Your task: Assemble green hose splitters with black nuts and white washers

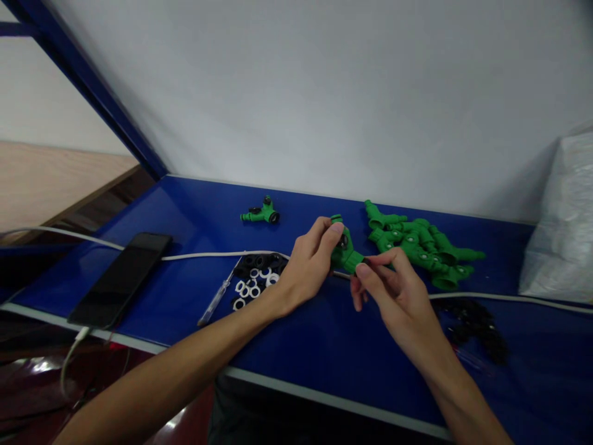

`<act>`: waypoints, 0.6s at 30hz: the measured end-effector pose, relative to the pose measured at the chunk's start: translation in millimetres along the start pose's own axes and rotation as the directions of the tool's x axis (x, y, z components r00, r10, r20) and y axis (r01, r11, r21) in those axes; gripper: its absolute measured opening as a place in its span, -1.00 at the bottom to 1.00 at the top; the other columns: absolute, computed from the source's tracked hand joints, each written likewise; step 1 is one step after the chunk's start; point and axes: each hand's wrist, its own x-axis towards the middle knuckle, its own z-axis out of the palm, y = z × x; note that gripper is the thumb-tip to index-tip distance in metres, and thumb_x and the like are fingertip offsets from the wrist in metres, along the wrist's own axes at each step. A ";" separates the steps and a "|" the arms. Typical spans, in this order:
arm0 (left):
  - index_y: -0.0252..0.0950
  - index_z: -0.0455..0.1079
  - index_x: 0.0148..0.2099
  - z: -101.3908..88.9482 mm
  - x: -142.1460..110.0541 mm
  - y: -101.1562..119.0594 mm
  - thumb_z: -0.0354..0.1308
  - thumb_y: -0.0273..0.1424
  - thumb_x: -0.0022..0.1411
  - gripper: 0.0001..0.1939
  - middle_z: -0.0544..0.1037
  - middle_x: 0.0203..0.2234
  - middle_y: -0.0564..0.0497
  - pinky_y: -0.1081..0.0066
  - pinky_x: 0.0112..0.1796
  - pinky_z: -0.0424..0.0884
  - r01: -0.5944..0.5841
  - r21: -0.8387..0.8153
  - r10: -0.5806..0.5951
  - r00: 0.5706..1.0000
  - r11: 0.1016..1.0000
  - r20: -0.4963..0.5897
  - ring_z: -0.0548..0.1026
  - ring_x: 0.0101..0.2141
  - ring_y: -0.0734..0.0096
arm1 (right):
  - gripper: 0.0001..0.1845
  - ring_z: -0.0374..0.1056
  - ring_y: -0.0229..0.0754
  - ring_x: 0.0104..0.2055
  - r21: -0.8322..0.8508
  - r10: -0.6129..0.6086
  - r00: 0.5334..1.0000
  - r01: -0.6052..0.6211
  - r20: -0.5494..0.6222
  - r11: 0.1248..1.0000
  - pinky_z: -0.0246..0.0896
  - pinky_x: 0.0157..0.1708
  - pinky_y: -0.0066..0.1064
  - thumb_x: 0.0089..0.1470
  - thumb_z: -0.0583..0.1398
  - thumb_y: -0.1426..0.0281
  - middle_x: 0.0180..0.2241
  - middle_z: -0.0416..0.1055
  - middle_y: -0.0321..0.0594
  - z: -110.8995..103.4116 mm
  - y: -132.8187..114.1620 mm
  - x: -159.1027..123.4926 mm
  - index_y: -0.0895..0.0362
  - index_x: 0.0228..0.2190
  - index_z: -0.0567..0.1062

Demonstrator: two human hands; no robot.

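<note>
Both hands worked over the middle of the blue table, raised in front of its back wall. Left hand: closed on the upper part of a green fitting, thumb laid across it near a black part on its body. Right hand: thumb and forefinger pinched narrow at the fitting's lower end, where something dark showed at the fingertips; too small to identify. Remaining right fingers curled loosely below.

Fitting was held tilted between the hands, its lower end toward the right hand.

Left of the left hand: black rings and white rings in a loose cluster, with a clear-handled screwdriver lying just beside. Behind these, a second fitting with black parts lay apart. Farther left, a phone, screen dark, with a plug at its near end.

Right and behind the right hand: a heap of green fittings. Small black pieces lay beside the right forearm; details blurred. A white cable ran toward a whitish bag at far right.
</note>
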 end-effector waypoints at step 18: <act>-0.21 0.34 -0.19 2.8 3.4 -0.9 -0.08 0.02 0.42 -0.58 0.37 -0.40 0.09 0.50 -0.48 0.35 0.128 -0.113 -0.127 0.992 0.985 0.019 0.39 -0.43 0.43 | -0.71 0.42 -0.22 -0.42 -0.210 -0.151 0.982 0.125 -0.114 0.970 0.34 -0.33 -0.33 0.23 0.30 0.18 -0.42 0.44 -0.38 2.6 7.7 -0.2 -0.01 -0.14 0.34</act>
